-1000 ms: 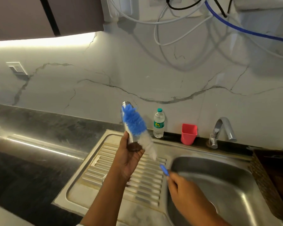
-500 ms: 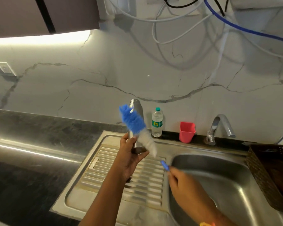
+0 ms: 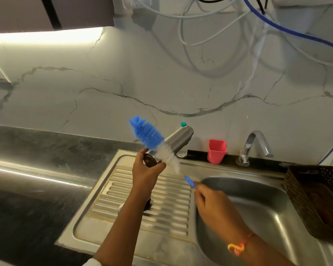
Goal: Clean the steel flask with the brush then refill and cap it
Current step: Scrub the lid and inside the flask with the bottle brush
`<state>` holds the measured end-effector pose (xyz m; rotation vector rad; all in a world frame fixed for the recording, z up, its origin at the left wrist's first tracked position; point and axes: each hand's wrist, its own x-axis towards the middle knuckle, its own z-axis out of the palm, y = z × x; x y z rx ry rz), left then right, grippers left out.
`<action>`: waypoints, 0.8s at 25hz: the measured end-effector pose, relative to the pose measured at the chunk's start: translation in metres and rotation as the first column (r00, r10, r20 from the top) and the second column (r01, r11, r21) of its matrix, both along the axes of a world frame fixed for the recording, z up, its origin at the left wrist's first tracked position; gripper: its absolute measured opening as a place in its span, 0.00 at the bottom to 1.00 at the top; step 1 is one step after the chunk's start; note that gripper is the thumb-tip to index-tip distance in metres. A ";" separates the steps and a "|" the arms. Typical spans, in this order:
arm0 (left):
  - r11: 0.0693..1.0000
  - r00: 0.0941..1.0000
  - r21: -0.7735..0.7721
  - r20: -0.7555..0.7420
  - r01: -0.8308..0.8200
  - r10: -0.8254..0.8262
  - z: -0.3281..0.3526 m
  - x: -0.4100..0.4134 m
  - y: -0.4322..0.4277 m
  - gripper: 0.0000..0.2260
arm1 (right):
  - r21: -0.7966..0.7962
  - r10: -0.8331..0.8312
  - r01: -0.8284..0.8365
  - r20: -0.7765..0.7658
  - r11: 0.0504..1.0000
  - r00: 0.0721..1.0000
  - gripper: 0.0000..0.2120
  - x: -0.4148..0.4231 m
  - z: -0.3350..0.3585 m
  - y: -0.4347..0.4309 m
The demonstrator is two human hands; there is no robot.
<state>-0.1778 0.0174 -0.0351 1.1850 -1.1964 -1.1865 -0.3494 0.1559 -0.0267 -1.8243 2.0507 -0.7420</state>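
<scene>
My left hand (image 3: 145,173) grips the steel flask (image 3: 178,140) by its base, above the sink's ribbed drainboard (image 3: 161,204). The flask is tilted, its neck pointing up and to the right. A bottle brush (image 3: 154,143) with blue and white bristles lies across the outside of the flask, bristle tip up and to the left. My right hand (image 3: 213,206) holds the brush by its blue handle (image 3: 189,181), over the left edge of the sink basin (image 3: 258,217). A dark round object on the drainboard is mostly hidden behind my left forearm.
A plastic water bottle with a green cap (image 3: 183,124) stands behind the flask, mostly hidden. A pink cup (image 3: 217,151) and the tap (image 3: 255,145) stand on the back ledge. A brown woven basket (image 3: 315,198) sits at the right. Dark counter (image 3: 37,169) lies to the left.
The flask has tipped from nearly upright to leaning right. The brush has slid along its outside, bristle tip moving left. Both hands stay over the drainboard and basin edge.
</scene>
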 end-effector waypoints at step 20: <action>0.986 0.978 -0.156 0.207 0.054 -0.021 0.012 0.027 -0.006 0.32 | -0.026 -0.116 0.116 0.003 0.993 0.993 0.11 -0.033 -0.002 -0.039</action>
